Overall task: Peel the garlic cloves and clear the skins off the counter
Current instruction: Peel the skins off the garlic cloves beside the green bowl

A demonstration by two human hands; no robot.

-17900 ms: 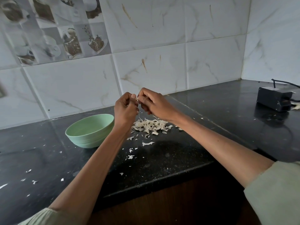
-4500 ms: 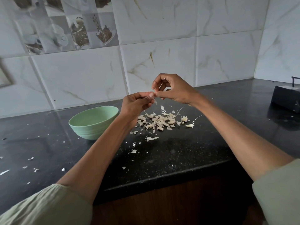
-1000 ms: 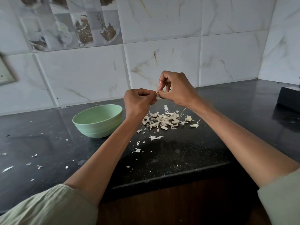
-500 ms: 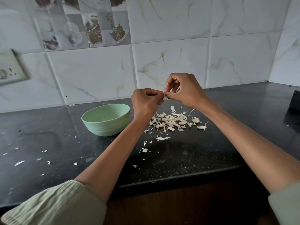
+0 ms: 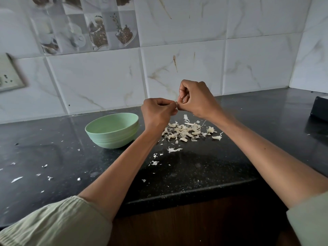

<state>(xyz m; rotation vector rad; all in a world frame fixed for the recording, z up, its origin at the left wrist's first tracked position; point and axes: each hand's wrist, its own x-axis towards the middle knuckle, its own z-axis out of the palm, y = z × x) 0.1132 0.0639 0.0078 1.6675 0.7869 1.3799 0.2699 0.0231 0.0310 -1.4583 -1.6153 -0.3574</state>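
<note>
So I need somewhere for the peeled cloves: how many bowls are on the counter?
1. A pale green round bowl stands on the black speckled counter, just left of the left hand and the pile of garlic skins. None other shows.

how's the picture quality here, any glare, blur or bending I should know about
Head view: dim, soft light; the black counter carries a pale sheen near the wall; wide-angle bending tilts the tile lines and the wall socket; left hand, right hand and garlic skins stay fairly sharp.
</note>
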